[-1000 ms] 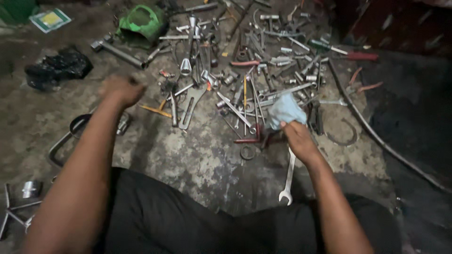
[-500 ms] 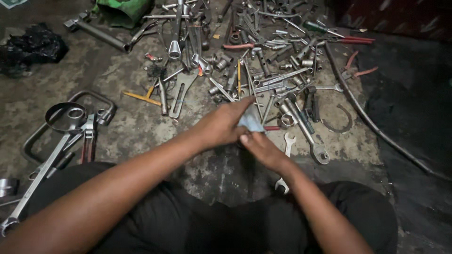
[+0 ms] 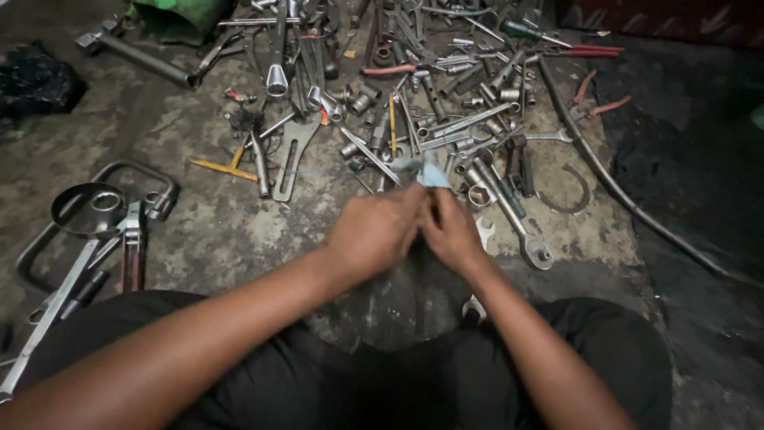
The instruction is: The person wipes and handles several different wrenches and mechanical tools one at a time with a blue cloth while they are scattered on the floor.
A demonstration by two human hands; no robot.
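**A count of what is lying in front of me**

I am looking down at two hands of my own, my left hand and my right hand, and they are sharing one pale blue cloth. One open-ended spanner is poking out beneath them, and one long ring spanner is lying just beside it. Two yellow-handled tools are resting on the floor to my left. One green container is sitting at the top, and one black bag is slumping near it. The heap of sockets and wrenches is running far too dense for me to count.
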